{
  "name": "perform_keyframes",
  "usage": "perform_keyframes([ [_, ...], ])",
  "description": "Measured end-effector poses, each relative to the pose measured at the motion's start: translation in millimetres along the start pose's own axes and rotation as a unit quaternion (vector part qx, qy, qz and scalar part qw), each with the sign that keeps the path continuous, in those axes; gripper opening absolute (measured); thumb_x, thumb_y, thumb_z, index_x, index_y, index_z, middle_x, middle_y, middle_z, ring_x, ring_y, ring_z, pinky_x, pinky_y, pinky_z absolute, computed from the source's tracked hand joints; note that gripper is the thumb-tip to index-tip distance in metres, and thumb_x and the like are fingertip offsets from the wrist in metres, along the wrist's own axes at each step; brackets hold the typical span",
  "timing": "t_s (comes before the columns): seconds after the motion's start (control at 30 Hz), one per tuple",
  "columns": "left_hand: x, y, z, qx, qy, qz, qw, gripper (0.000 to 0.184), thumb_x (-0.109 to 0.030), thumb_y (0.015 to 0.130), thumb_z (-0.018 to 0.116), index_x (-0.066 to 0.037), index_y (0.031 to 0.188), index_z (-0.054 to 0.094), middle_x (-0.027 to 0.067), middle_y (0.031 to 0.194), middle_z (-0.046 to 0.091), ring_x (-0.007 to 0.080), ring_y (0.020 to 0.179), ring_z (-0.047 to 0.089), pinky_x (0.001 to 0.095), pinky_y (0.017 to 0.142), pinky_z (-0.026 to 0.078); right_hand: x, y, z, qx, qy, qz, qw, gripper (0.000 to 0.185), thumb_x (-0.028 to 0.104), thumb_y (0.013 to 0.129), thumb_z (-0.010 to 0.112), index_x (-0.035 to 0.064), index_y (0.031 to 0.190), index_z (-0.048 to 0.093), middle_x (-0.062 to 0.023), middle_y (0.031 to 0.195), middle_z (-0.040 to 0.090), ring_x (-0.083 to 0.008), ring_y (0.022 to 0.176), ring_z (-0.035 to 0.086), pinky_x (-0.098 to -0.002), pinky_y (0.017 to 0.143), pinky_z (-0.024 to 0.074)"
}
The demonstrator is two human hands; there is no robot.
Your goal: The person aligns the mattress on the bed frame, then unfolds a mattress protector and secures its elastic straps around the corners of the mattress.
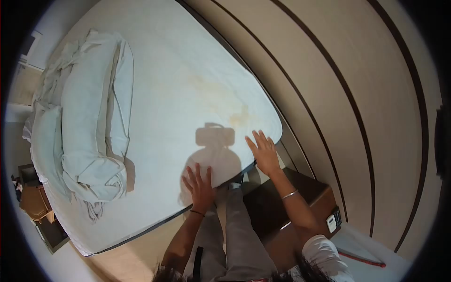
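A mattress (159, 94) in a white cover fills the middle of the view, with yellowish stains near its right corner. My left hand (201, 190) rests on its near edge, fingers spread. Close to the right corner, my right hand (264, 152) touches the mattress edge with its fingers stretched out. Neither hand holds anything. A rolled, crumpled white duvet (89, 113) lies across the far left part of the mattress. The shadow of my head falls between the hands.
A brown wooden bedside table (307, 195) stands by my right arm, with a white remote (332, 223) at its side. Beige wall panels (324, 108) with dark strips run along the right of the bed. A brown bag (36, 202) sits at far left.
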State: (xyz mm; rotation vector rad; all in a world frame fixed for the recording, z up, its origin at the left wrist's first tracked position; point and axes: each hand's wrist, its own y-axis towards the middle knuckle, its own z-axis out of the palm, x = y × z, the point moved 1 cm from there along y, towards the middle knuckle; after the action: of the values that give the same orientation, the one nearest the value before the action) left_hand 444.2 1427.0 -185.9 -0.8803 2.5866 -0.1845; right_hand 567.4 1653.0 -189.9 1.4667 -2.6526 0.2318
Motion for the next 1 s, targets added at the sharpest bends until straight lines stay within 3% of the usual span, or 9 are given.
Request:
perform_keyframes([
  [0.17, 0, 25, 8, -0.042, 0.002, 0.091, 0.995, 0.061, -0.004, 0.067, 0.059, -0.01, 0.126, 0.046, 0.0126, 0.138, 0.035, 0.0386, 0.131, 0.026, 0.058, 0.104, 0.018, -17, 7, 9, -0.042, 0.012, -0.077, 0.996, 0.055, 0.0, 0.077, 0.048, 0.0178, 0.129, 0.047, -0.0112, 0.134, 0.042, -0.0269, 0.129, 0.035, -0.045, 0.105, 0.0277],
  [0.2, -7, 34, -1, -0.089, -0.002, 0.106, 0.99, 0.054, 0.0, 0.069, 0.056, -0.01, 0.122, 0.049, 0.0107, 0.124, 0.05, 0.0326, 0.119, 0.044, 0.0482, 0.098, 0.035, -22, 11, 7, -0.046, 0.013, -0.079, 0.996, 0.055, 0.0, 0.077, 0.048, 0.0178, 0.129, 0.047, -0.0112, 0.134, 0.042, -0.0269, 0.129, 0.035, -0.045, 0.105, 0.0277],
  [0.23, -14, 44, -7, -0.092, 0.0, 0.104, 0.99, 0.054, 0.0, 0.069, 0.056, -0.01, 0.122, 0.049, 0.0107, 0.124, 0.05, 0.0326, 0.119, 0.044, 0.0482, 0.098, 0.035, -27, 16, 5, -0.06, 0.02, -0.089, 0.994, 0.052, 0.001, 0.077, 0.049, 0.0168, 0.126, 0.049, -0.0108, 0.131, 0.045, -0.0259, 0.127, 0.038, -0.0445, 0.104, 0.0285],
  [0.3, -24, 62, -14, -0.006, -0.076, 0.099, 0.992, 0.035, -0.007, 0.079, 0.051, -0.01, 0.114, 0.053, 0.0082, 0.098, 0.058, 0.026, 0.094, 0.058, 0.0384, 0.079, 0.049, -40, 26, 0, -0.073, 0.029, -0.101, 0.992, 0.05, 0.002, 0.076, 0.05, 0.0159, 0.124, 0.051, -0.0104, 0.128, 0.048, -0.0249, 0.125, 0.04, -0.0439, 0.103, 0.0293],
  [0.33, -28, 70, -15, -0.05, -0.06, 0.123, 0.989, 0.029, -0.005, 0.078, 0.051, -0.009, 0.106, 0.055, 0.0063, 0.082, 0.055, 0.0237, 0.078, 0.059, 0.0365, 0.064, 0.05, -48, 32, -3, -0.09, 0.031, -0.084, 0.992, 0.045, 0.003, 0.075, 0.051, 0.0147, 0.119, 0.054, -0.0098, 0.122, 0.052, -0.0243, 0.12, 0.044, -0.0435, 0.103, 0.0298],
  [0.4, -32, 77, -19, -0.05, -0.062, 0.113, 0.99, 0.025, -0.006, 0.077, 0.051, -0.009, 0.102, 0.055, 0.0062, 0.081, 0.054, 0.0238, 0.077, 0.059, 0.0368, 0.064, 0.05, -68, 46, -11, -0.134, 0.073, -0.078, 0.985, 0.027, 0.005, 0.072, 0.053, 0.0107, 0.097, 0.063, -0.0075, 0.101, 0.061, -0.0241, 0.1, 0.056, -0.041, 0.093, 0.0384],
  [0.53, -55, 65, -25, -0.058, -0.03, 0.141, 0.988, 0.015, -0.005, 0.073, 0.054, -0.009, 0.088, 0.054, 0.0062, 0.078, 0.051, 0.0239, 0.072, 0.056, 0.0355, 0.062, 0.049, -84, 63, -33, -0.128, 0.086, -0.158, 0.975, 0.013, 0.005, 0.069, 0.054, 0.0083, 0.079, 0.062, -0.0046, 0.084, 0.061, -0.0227, 0.08, 0.057, -0.0356, 0.069, 0.0436],
  [0.8, -94, 44, -64, -0.048, 0.003, 0.16, 0.986, 0.015, -0.009, 0.07, 0.056, -0.012, 0.084, 0.052, 0.0033, 0.076, 0.049, 0.0191, 0.067, 0.054, 0.0314, 0.058, 0.049, -96, 37, -117, -0.14, 0.086, -0.242, 0.956, 0.006, 0.01, 0.066, 0.061, 0.008, 0.065, 0.056, -0.0047, 0.073, 0.052, -0.0213, 0.074, 0.055, -0.0325, 0.059, 0.0397],
  [1.0, -93, 52, -19, -0.03, 0.051, 0.158, 0.986, 0.016, -0.011, 0.07, 0.056, -0.013, 0.085, 0.052, 0.0028, 0.078, 0.048, 0.0178, 0.067, 0.052, 0.0294, 0.057, 0.048, -124, 38, -46, -0.13, 0.093, -0.237, 0.958, 0.004, 0.013, 0.067, 0.059, 0.0092, 0.069, 0.058, -0.0039, 0.074, 0.053, -0.0215, 0.079, 0.055, -0.0344, 0.065, 0.0399],
])
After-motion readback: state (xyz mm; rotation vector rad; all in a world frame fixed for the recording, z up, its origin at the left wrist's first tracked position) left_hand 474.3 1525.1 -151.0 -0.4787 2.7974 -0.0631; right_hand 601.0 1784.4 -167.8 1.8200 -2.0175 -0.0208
